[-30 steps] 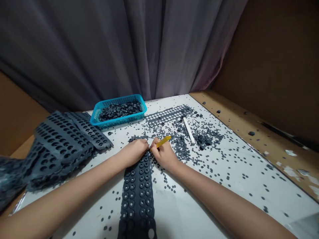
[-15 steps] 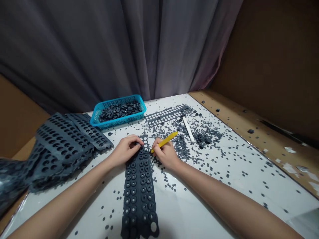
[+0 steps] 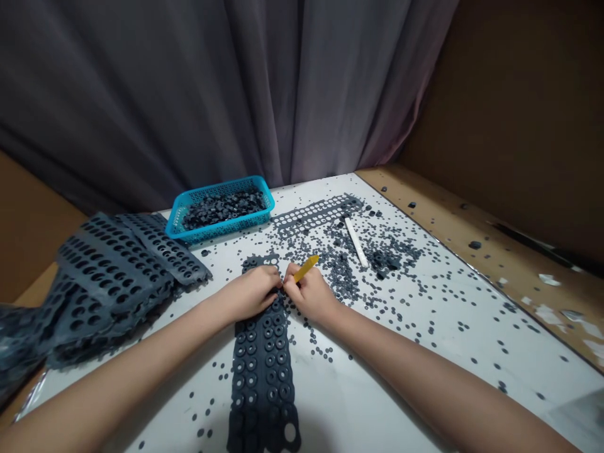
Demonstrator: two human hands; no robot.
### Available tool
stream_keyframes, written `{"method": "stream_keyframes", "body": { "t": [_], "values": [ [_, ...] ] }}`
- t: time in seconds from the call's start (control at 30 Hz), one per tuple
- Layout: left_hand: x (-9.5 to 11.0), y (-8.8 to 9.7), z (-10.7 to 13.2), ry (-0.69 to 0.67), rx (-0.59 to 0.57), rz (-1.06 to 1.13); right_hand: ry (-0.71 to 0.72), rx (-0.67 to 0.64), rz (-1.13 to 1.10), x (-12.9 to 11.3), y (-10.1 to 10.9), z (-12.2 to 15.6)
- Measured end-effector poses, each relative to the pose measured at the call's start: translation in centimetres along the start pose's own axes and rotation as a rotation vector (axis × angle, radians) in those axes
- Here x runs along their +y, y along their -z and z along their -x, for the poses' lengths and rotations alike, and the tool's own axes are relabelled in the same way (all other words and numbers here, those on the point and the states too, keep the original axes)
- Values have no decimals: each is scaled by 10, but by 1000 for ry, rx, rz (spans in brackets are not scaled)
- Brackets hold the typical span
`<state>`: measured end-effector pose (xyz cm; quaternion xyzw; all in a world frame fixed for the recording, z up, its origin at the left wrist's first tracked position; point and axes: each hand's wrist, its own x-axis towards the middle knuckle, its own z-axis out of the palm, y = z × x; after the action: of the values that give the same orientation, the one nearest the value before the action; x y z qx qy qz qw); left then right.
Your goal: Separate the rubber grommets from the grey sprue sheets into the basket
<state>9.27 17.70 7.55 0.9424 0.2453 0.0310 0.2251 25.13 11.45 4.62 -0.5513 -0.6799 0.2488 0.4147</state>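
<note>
Grey curtains [image 3: 212, 94] hang behind my white worktop [image 3: 321, 393]. Perforated sheets [image 3: 113, 272] lie heaped at left. My left hand [image 3: 257, 287] has swung back over the far part of the black ringed strip [image 3: 261, 358], fingers bent; what they pinch I cannot tell. Close beside it, my right hand [image 3: 310, 294] grips the yellow tool [image 3: 306, 268], so both seemingly work one spot again.

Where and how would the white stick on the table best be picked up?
I'd pinch the white stick around its middle, coming down from above: it lies flat, long and thin, so thumb and finger could close on its two long edges. The middle seems better than the near end, where a clump of dark pieces sits just to the right.
</note>
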Motion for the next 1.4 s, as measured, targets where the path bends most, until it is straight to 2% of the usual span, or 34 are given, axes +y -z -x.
{"method": "stream_keyframes", "body": {
  "t": [0.17, 0.33, 0.43, 0.5, 0.6, 0.67, 0.83, 1.13, 1.27, 1.4],
  "values": [
    [-2, -16, 15, 54, 126, 50, -7, -2, -1, 0, 0, 1],
    [-13, -19, 20, 340, 440, 437, 5, -2, -45, 1, 0, 2],
    [-19, -16, 20, 420, 510, 546, 13, 10, -106, 2, 0, 3],
    [-19, -12, 20, 415, 491, 603, 3, 40, -150, 3, 1, 3],
    [-9, -3, 20, 304, 402, 606, -24, 64, -196, 3, 1, 4],
    [0, 2, 18, 235, 331, 542, -32, 50, -212, 3, 0, 4],
    [16, 5, 12, 191, 167, 343, -45, 40, -233, 2, 0, 4],
    [14, 8, 9, 176, 43, 221, -38, 30, -268, 3, 0, 5],
    [13, 6, 10, 174, 27, 188, -47, 10, -267, 3, 1, 5],
    [12, 4, 11, 192, 21, 184, -52, 61, -298, 2, 1, 6]
  ]
}}
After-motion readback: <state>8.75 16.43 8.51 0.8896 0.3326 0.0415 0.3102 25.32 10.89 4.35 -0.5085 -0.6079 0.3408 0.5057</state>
